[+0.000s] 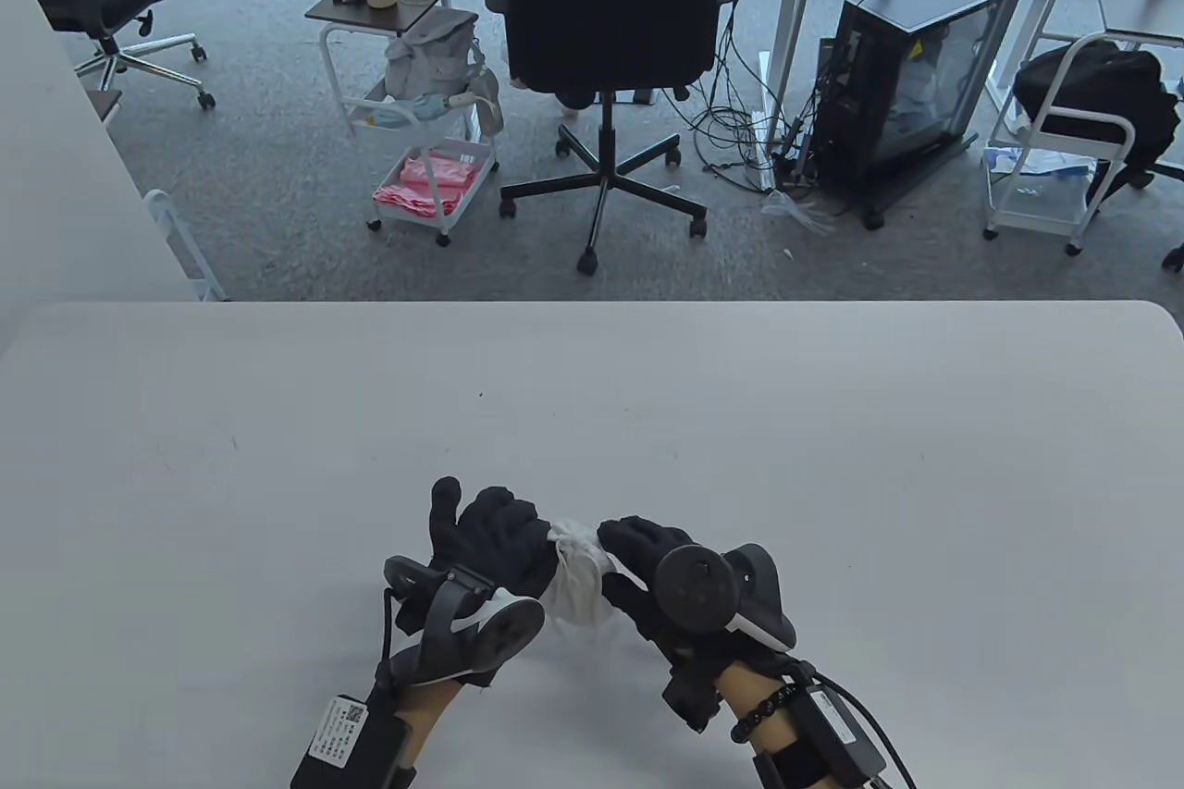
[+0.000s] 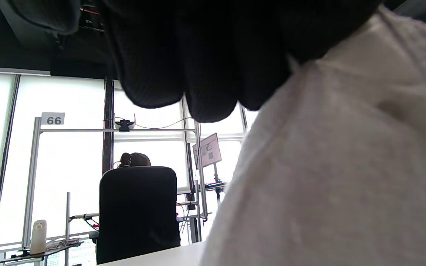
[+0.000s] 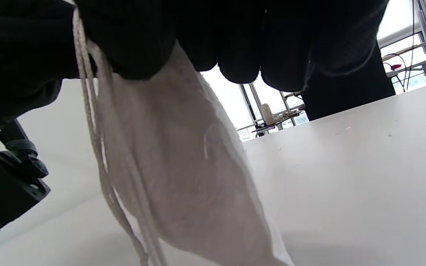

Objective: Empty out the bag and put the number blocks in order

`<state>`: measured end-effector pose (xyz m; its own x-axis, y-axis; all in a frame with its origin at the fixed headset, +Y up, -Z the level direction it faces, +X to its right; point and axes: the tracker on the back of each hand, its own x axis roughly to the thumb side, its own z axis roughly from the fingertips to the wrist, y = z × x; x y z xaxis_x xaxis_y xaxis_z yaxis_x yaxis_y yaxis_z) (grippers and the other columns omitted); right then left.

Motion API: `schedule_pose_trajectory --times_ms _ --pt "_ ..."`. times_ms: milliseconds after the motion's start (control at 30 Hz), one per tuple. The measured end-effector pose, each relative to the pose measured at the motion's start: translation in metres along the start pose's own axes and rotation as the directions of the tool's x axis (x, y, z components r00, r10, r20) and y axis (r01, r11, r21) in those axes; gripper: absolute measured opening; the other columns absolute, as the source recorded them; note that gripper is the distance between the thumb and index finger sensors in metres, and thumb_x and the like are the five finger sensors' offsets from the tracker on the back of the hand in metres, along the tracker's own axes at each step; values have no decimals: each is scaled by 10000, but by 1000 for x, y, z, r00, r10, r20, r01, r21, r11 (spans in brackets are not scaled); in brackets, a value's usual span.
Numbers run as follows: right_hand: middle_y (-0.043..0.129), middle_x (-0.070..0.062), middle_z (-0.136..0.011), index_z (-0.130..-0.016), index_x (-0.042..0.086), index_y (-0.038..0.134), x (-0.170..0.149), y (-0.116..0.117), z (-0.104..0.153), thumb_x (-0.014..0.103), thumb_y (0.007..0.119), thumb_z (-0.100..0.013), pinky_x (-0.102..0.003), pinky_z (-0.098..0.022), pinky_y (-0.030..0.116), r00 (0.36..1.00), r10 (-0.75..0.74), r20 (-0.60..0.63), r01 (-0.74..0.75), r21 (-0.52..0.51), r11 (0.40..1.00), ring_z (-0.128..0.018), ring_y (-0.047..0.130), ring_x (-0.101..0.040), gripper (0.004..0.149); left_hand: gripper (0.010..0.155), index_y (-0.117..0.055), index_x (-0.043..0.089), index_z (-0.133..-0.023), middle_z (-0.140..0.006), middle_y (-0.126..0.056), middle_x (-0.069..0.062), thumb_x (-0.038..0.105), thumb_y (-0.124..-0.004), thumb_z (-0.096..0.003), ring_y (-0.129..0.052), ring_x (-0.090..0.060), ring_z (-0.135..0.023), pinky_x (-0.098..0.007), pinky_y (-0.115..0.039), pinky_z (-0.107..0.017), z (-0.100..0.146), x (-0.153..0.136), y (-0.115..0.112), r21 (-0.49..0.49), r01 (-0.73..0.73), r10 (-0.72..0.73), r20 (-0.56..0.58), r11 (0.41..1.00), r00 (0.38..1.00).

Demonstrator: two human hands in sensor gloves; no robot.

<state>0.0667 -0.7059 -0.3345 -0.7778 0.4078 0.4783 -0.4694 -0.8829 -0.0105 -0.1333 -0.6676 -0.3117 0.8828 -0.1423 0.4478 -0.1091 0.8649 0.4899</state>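
At the near edge of the white table (image 1: 277, 419), the left hand (image 1: 486, 539) grips the top of the white cloth bag (image 1: 575, 581) from its left side, fingers curled round the gathered fabric. The bag hangs between the 2 hands, its lower end close to the table surface; I cannot tell if it touches. Its drawstring (image 3: 94, 147) hangs down beside the cloth. The right hand (image 1: 647, 562) pinches the bag top from the right side, fingers curled on it.
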Motion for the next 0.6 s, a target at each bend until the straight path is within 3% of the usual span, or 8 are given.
schedule_pose_trajectory --times_ms 133,233,333,500,600 --pt "800 -167 -990 -965 131 751 0 2 0 417 813 -491 -608 -632 767 998 -54 -29 53 -27 998 -848 878 -450 557 393 -960 191 -722 -809 -985 -48 455 -732 -540 -992 -367 -805 -772 -589 -643 1 3 -3 -2 -13 13 -4 1000 1000" --pt "905 -110 -889 -842 180 847 -2 -3 1 344 794 -511 -557 -587 834 996 -80 -48 74 -115 991 -769 962 -391 374 397 -950 199 -736 -827 -973 -45 462 -725 -541 -979 -366 -825 -774 -582 -649 2 -1 -7 -28 -96 95 -17 995 995" --pt "917 -95 -868 -827 195 843 -7 -13 4 338 775 -521 -536 -577 855 983 -179 -39 170 -170 971 -752 979 -369 344 405 -933 220 -759 -850 -958 -38 482 -716 -540 -971 -365 -838 -768 -586 -656 4 -8 -11 -47 -160 159 -31 986 987" --pt "908 -87 -876 -837 203 826 -12 -21 7 340 743 -533 -534 -589 852 965 -262 -21 255 -156 954 -764 973 -366 344 425 -889 223 -824 -909 -914 -54 484 -716 -536 -941 -385 -870 -762 -587 -665 3 -7 -16 -71 -253 251 -36 965 967" --pt "905 -88 -881 -840 207 824 -12 -19 7 338 738 -535 -536 -593 849 959 -283 -9 279 -131 951 -770 969 -369 342 532 -835 185 -899 -958 -866 -96 538 -718 -518 -916 -407 -888 -764 -587 -665 3 -5 -17 -73 -242 241 -19 967 970"
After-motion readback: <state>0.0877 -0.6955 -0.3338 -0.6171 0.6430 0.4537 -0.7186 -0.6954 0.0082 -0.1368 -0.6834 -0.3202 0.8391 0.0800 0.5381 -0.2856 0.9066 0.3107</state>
